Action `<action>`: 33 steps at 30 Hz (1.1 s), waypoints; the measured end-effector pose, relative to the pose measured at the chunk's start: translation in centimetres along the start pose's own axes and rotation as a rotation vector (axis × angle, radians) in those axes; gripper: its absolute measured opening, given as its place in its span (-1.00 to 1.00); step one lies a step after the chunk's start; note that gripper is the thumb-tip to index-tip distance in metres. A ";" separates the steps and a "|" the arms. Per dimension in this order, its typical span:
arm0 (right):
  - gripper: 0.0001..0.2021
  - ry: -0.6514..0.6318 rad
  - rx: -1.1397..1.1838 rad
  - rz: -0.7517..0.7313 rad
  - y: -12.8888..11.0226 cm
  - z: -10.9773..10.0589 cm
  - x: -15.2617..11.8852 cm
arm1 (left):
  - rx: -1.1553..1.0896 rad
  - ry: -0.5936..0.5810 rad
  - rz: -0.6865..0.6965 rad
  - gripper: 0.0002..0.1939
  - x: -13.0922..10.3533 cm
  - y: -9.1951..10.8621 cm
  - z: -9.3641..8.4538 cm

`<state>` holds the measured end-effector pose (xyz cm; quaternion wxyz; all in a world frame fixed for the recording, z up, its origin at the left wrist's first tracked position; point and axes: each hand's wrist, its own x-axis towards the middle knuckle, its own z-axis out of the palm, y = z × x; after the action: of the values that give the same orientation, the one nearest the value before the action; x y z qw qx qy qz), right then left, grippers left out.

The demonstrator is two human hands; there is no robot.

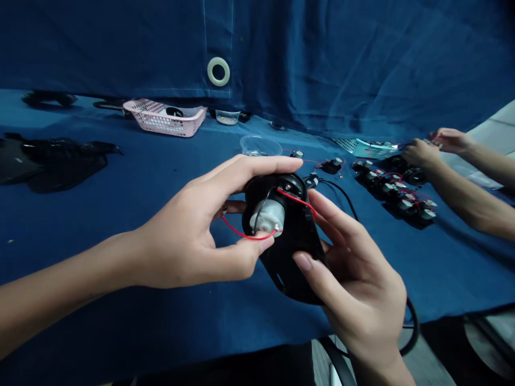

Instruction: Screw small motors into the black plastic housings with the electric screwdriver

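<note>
Between both hands, above the table, is a black plastic housing (293,268) with a small silver motor (269,215) at its upper end. My left hand (213,225) is closed around that end, its thumb against the motor and its index finger along the top edge. A red wire (241,234) loops from the motor past the thumb, and a thin black wire runs up beside the motor. My right hand (358,279) grips the housing's right side, thumb on its inner face. Another red wire (300,200) reaches toward the right fingertips. The hidden sides of the housing cannot be seen.
A pink basket (169,120) and clear tubs (261,145) stand at the back. Motor assemblies with red wires (396,190) lie at right, near another person's hands (426,153). Black parts (56,161) lie at left. A blue curtain (322,59) hangs ahead; a black cable (341,193) runs behind my right hand.
</note>
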<state>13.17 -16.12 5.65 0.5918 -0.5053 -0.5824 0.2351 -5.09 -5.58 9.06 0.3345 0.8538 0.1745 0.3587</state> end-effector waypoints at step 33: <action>-0.54 -0.027 0.265 0.285 -0.4 0.6 0.0 | -0.101 0.078 -0.129 -0.50 0.7 0.4 -0.3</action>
<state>12.49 -16.12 5.92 0.6060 -0.4970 -0.4770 0.3978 -4.81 -5.38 9.79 0.3925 0.8083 0.2238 0.3775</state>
